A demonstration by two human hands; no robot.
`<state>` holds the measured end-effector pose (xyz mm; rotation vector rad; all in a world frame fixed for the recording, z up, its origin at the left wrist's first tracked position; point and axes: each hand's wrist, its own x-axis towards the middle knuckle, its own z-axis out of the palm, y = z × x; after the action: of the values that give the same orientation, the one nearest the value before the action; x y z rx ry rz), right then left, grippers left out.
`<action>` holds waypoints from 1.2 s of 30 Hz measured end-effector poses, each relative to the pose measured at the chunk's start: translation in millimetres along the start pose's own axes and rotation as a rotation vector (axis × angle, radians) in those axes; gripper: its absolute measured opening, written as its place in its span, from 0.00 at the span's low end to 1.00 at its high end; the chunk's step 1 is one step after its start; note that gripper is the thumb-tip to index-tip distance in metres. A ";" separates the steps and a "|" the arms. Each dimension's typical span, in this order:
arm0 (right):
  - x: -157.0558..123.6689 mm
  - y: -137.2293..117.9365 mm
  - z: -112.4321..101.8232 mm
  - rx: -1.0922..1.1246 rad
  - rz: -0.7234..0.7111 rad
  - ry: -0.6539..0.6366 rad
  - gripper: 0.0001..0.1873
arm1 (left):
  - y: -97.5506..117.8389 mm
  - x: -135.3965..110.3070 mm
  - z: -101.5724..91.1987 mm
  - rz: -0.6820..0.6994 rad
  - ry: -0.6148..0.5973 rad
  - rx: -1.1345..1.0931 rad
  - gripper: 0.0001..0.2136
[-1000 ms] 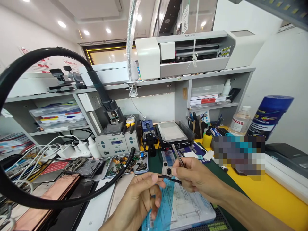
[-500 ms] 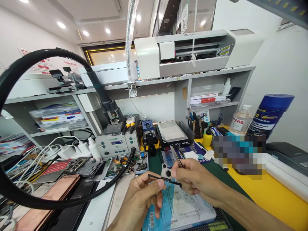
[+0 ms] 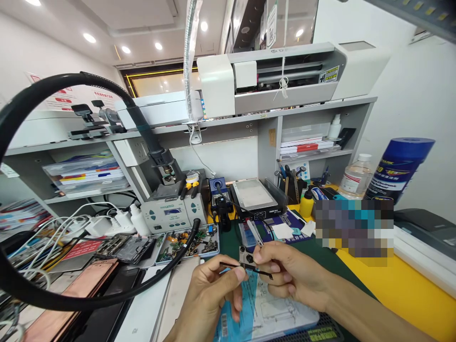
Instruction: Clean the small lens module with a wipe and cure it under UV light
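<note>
My left hand (image 3: 217, 282) pinches a thin black strip (image 3: 261, 272) between thumb and fingers. The strip looks like a narrow flex cable and slants down to the right, its right end close to my right fingers. My right hand (image 3: 292, 270) is closed on metal tweezers (image 3: 254, 232), whose prongs point up and away from the strip. Whether the right fingers also touch the strip, I cannot tell. Below both hands lies a blue and white plastic-covered pad (image 3: 285, 313) with line drawings. A small metal plate with dark round knobs (image 3: 242, 256) shows behind the strip.
A thick black hose (image 3: 89, 304) loops across the left side. Behind my left hand sits a tray of small parts (image 3: 190, 242), with a grey soldering station (image 3: 171, 213) beyond. Several phones (image 3: 78, 297) lie at left. A blue spray can (image 3: 401, 166) stands at right.
The tweezers have turned in my right hand and both prongs now show. The strip's right end has shifted slightly right and down. My left hand keeps its pinch.
</note>
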<state>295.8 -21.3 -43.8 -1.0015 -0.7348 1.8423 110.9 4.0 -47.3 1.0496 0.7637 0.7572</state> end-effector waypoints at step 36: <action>-3.7 -1.3 7.0 -0.548 -0.329 0.169 0.09 | -4.3 6.3 -11.7 -0.019 -0.001 0.151 0.15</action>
<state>291.3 -24.6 -38.0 -1.2710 -1.2547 1.2771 105.2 13.3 -56.0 1.1768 0.8387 0.6911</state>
